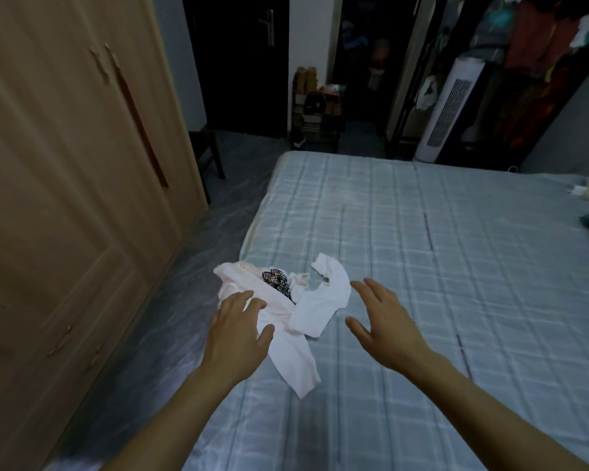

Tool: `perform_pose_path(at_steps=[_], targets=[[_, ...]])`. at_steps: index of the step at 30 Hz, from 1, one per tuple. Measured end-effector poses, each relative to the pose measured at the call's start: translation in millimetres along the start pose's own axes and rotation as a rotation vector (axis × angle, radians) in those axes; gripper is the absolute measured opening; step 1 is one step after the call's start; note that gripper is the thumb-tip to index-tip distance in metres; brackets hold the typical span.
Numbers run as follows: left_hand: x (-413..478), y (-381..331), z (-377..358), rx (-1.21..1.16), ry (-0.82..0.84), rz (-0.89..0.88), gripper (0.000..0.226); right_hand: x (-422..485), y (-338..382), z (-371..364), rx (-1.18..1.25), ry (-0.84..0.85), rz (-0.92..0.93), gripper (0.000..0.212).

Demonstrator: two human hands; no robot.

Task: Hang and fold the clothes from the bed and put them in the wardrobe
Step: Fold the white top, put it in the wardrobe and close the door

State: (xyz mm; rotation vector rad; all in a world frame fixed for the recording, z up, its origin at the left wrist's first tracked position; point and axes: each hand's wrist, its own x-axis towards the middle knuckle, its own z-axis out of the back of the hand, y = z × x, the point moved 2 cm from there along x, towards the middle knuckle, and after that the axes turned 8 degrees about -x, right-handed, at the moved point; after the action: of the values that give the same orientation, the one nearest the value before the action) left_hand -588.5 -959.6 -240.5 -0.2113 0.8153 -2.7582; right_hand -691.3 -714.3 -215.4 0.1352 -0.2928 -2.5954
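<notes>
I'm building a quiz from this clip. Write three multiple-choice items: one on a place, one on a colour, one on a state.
1. Where does the pile of clothes lie?
A. near the bed's edge on the wardrobe side
B. on the floor
C. in the wardrobe

2. What colour is the bedsheet?
A. red
B. pale blue check
C. plain black

3. How are the wardrobe doors?
A. removed
B. wide open
C. closed

Answers:
1 A, the pile rests on the sheet by the bed's left edge.
2 B, light blue with a grid.
3 C, the panels sit flush.
</notes>
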Motion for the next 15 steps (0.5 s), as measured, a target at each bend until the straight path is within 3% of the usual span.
perform_pose_path(at_steps=[15], targets=[[148.6,66.4,-141.0,0.047,0.230,0.071,0.044,155.8,-66.1,-145.9,0.077,0.278,-0.050,0.068]])
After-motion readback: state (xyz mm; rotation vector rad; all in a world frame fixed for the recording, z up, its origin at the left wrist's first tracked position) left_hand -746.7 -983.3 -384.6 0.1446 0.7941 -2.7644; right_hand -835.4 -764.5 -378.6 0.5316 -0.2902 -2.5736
